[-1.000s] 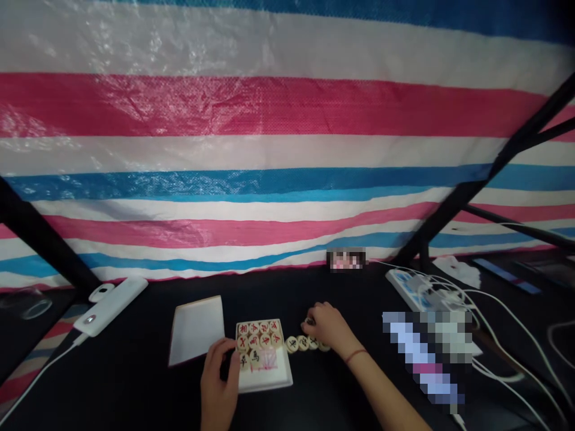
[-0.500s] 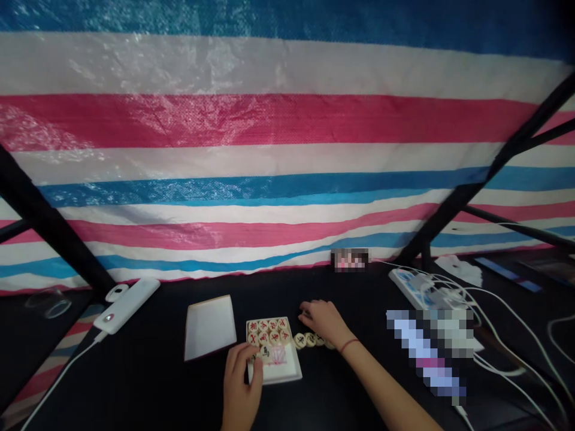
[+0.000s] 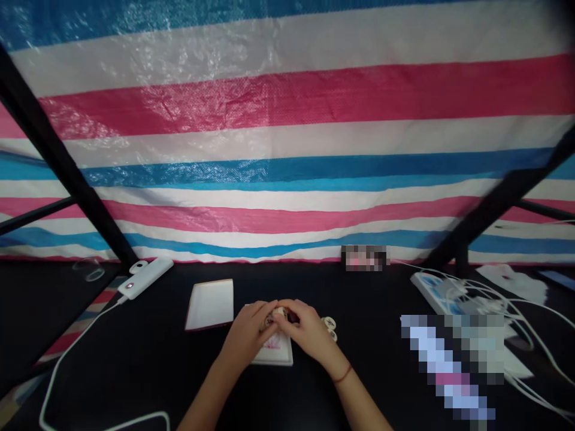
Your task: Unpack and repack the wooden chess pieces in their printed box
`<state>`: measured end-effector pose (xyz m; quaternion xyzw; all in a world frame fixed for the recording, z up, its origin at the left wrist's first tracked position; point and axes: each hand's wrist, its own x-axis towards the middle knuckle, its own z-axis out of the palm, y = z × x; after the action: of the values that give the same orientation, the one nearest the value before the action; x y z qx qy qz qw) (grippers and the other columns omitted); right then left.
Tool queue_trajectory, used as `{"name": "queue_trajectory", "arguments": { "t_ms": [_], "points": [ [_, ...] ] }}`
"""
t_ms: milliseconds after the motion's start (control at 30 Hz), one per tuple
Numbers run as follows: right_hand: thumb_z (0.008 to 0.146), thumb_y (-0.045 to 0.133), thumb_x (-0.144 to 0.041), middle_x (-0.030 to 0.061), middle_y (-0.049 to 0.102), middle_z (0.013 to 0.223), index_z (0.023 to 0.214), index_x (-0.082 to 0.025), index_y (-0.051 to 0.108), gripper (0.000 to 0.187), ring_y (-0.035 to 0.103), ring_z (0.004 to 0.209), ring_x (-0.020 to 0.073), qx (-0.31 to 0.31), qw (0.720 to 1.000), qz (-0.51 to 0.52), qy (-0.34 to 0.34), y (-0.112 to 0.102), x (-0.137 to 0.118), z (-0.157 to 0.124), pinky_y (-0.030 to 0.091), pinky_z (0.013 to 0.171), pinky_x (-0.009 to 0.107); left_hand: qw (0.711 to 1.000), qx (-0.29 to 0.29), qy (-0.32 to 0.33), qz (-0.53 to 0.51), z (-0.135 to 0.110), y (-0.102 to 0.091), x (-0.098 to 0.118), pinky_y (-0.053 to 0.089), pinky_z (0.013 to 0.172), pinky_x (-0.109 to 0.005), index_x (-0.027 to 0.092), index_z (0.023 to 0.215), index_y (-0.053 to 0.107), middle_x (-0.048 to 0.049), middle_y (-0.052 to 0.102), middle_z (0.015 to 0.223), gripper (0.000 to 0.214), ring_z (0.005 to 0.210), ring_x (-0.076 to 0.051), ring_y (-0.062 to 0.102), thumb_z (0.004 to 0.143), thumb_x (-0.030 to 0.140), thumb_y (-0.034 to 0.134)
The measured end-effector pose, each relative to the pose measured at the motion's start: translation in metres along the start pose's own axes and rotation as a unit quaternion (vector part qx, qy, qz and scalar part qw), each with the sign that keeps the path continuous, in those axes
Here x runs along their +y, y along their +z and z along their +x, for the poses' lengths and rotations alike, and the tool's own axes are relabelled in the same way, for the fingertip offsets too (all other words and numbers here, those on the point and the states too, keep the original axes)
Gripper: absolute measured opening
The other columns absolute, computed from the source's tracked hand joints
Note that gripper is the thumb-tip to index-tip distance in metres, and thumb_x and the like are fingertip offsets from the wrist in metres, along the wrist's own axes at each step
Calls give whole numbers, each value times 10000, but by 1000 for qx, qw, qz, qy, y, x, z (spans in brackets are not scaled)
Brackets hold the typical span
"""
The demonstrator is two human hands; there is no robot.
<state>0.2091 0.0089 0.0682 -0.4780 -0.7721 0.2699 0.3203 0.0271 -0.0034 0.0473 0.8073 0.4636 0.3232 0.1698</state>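
A shallow white box (image 3: 275, 357) of round wooden chess pieces lies on the black table, mostly covered by my hands. My left hand (image 3: 248, 332) rests over the box's left side with fingers curled towards the pieces. My right hand (image 3: 305, 331) covers the box's right side, its fingers closed on a pale chess piece (image 3: 279, 312) at the box's far edge. A few loose chess pieces (image 3: 330, 326) lie on the table just right of my right hand. The box's white lid (image 3: 210, 304) lies flat to the left.
A white power bank (image 3: 145, 277) with a cable lies at the far left. A white power strip (image 3: 438, 290) with tangled cables sits at the right, beside a blurred-out object. Black frame bars and a striped tarpaulin stand behind the table.
My right hand has left the row of loose pieces and come over the box. My left hand has slid up onto the box. The view has tilted and shifted.
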Motion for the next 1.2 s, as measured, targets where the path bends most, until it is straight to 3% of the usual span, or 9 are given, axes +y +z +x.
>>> {"name": "queue_trajectory", "arguments": {
  "t_ms": [167, 233, 367, 467, 867, 1033, 1100, 1200],
  "points": [
    [860, 564, -380, 17, 646, 735, 978, -184, 701, 266, 565, 660, 142, 76, 993, 89, 8, 20, 13, -12, 466, 646, 251, 999, -30, 26, -19, 4, -3, 5, 481, 874, -349, 237, 1154, 587, -58, 658, 1070, 259, 972, -192, 611, 912, 285, 510],
    [855, 569, -389, 24, 654, 747, 983, -173, 694, 281, 571, 648, 137, 133, 986, 98, 0, 24, 20, -16, 480, 638, 248, 999, -24, 25, -1, 3, -2, 5, 478, 835, -345, 220, 1046, 610, -51, 660, 998, 190, 921, -195, 610, 875, 262, 540],
    [860, 550, -384, 26, 648, 686, 952, -159, 683, 277, 554, 557, 124, 291, 956, 39, -8, 30, 33, -24, 490, 574, 244, 998, 0, 34, 52, -2, 2, 2, 460, 815, -374, 210, 967, 621, -58, 653, 923, 175, 872, -219, 597, 798, 236, 583],
    [862, 548, -354, 52, 681, 728, 922, -159, 681, 243, 578, 559, 129, 334, 942, -23, -28, 35, 38, -28, 505, 585, 257, 996, -19, 69, 54, -7, 3, 1, 423, 886, -387, 231, 924, 634, -49, 660, 938, 138, 934, -217, 593, 799, 224, 576],
    [885, 535, -365, 19, 629, 637, 918, -180, 672, 232, 540, 494, 127, 283, 958, -22, -27, 38, 31, -31, 504, 541, 259, 993, -78, 34, 79, -12, 8, -5, 409, 788, -401, 247, 811, 639, -35, 713, 931, 65, 902, -246, 560, 768, 276, 679],
    [889, 549, -326, 11, 602, 639, 928, -183, 668, 190, 526, 507, 124, 226, 973, 0, -46, 36, 26, -30, 479, 529, 243, 994, -57, 39, 88, -12, 12, -8, 422, 778, -392, 244, 737, 656, -30, 686, 940, 42, 910, -238, 553, 768, 227, 680],
    [892, 549, -300, 5, 584, 640, 964, -182, 671, 185, 525, 524, 126, 202, 978, 10, -56, 36, 24, -29, 471, 535, 240, 994, -44, 31, 94, -12, 12, -8, 435, 797, -393, 241, 800, 670, -43, 663, 965, 35, 927, -239, 550, 768, 228, 675],
    [911, 519, -272, 43, 629, 791, 1083, -199, 659, 233, 585, 656, 147, 157, 985, 33, -66, 36, 23, -29, 503, 618, 255, 994, -24, 32, 105, -13, 11, -9, 425, 908, -439, 259, 974, 683, -71, 624, 1083, 199, 1043, -270, 522, 776, 277, 666]
  ]
}}
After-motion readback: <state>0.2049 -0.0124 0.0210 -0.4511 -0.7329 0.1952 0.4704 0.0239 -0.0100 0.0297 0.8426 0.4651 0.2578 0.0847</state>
